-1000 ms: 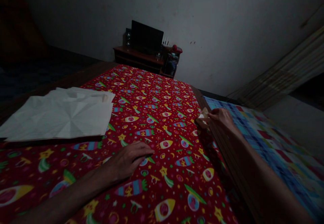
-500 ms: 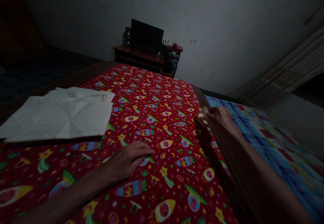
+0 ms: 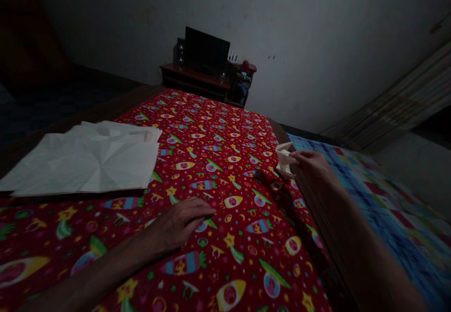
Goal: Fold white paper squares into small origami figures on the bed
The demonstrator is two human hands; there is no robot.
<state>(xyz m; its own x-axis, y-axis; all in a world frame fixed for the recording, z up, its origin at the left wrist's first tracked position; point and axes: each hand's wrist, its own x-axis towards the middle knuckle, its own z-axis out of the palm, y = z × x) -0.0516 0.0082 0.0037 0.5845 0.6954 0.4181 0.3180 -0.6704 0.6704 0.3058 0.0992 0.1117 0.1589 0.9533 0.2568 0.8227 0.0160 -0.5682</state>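
Note:
My left hand (image 3: 186, 220) lies flat on the red patterned cloth (image 3: 225, 265), its fingers stretched out and nothing in them. At the right edge of the cloth, my right hand (image 3: 312, 164) pinches a small folded paper piece (image 3: 287, 154), pale and with angular creases. Another folded bit seems to sit just under it, though the dim light hides where one ends. To the left rests a stack of creased white paper sheets (image 3: 91, 164), its top sheet marked by fold lines fanning from one point.
A bed with a blue checked cover (image 3: 338, 185) stands along the right side. At the far end, a wooden desk (image 3: 197, 74) holds a dark monitor (image 3: 206, 51) and a speaker (image 3: 181, 51). A striped curtain (image 3: 394, 100) hangs at the right.
The folded paper in my right hand has risen slightly and shows more of its shape. My left hand has stayed in place.

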